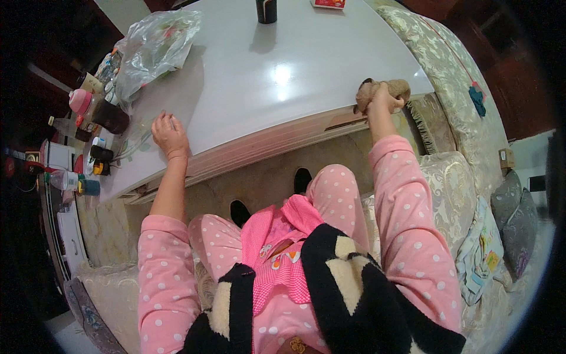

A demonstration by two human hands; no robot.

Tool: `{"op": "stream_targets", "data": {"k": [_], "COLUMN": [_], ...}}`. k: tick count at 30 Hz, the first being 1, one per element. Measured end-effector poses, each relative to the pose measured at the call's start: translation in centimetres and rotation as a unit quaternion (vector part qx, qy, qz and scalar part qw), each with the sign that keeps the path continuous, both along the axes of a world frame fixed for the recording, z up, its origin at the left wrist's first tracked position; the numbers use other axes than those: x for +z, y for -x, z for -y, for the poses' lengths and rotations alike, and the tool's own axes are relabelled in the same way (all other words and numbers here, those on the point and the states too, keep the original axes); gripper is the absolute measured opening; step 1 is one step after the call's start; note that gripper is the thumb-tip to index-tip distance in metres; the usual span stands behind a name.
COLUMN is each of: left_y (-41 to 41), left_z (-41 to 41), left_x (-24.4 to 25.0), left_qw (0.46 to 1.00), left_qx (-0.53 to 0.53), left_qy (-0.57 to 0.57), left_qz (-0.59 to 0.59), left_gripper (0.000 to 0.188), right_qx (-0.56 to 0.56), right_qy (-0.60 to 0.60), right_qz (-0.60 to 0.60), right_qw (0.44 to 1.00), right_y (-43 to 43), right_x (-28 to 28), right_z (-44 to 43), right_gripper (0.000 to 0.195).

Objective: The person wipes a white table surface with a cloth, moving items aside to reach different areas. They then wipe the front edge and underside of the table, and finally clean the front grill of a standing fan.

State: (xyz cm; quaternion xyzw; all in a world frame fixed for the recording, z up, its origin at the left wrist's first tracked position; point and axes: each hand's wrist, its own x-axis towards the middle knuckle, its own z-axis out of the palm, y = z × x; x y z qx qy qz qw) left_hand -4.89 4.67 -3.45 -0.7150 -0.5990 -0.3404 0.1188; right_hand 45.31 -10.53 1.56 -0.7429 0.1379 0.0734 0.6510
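Observation:
My right hand (pixel 385 99) grips a bunched brown cloth (pixel 400 88) at the right front corner of the glossy white table (pixel 239 88). Part of the cloth hangs over the front edge. My left hand (pixel 170 135) rests on the table's left part, palm down with its fingers a little apart and nothing held. Beyond it lies a crumpled clear plastic bag (pixel 159 48). To its left a bottle with a pink lid (pixel 80 101) holds dark liquid.
A black cylinder (pixel 267 11) and a red and white box (pixel 328 4) are at the far side. Small jars (pixel 101 153) and a plastic bottle (pixel 65 180) line the left end. A patterned sofa (pixel 446 177) borders the right; drawers (pixel 265 146) run under the tabletop.

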Motion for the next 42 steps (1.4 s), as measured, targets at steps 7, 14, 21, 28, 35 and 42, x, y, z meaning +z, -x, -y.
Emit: {"op": "stream_targets", "data": {"k": [7, 14, 21, 28, 35, 42], "left_y": [0.5, -0.9, -3.7, -8.9, -8.2, -8.9], "left_z": [-0.2, 1.0, 3.2, 4.8, 5.6, 5.4], "left_x": [-0.6, 0.2, 0.0, 0.1, 1.9, 1.7], "left_qw": [0.999, 0.993, 0.985, 0.988, 0.971, 0.976], "left_qx": [0.009, -0.056, 0.02, 0.002, -0.058, -0.076], "left_qy": [0.013, 0.022, 0.073, 0.089, 0.107, 0.09], "left_qz": [-0.045, -0.104, -0.154, -0.123, -0.205, -0.182], "left_gripper": [0.023, 0.027, 0.044, 0.054, 0.051, 0.051], "right_qx": [0.081, 0.073, 0.051, 0.009, 0.073, 0.058], "right_qy": [-0.096, -0.006, 0.059, -0.055, -0.143, -0.06], "right_qz": [0.077, 0.074, 0.026, 0.059, -0.012, 0.07], "right_qw": [0.989, 0.995, 0.997, 0.997, 0.987, 0.994], "right_y": [14.3, 14.3, -7.1, -27.1, -33.3, -26.5], "right_x": [-3.7, -5.2, -2.4, -7.5, -8.2, -7.9], "right_z": [-1.2, -2.6, 1.4, 3.3, 3.4, 3.6], "right_gripper": [0.094, 0.099, 0.103, 0.11, 0.114, 0.112]}}
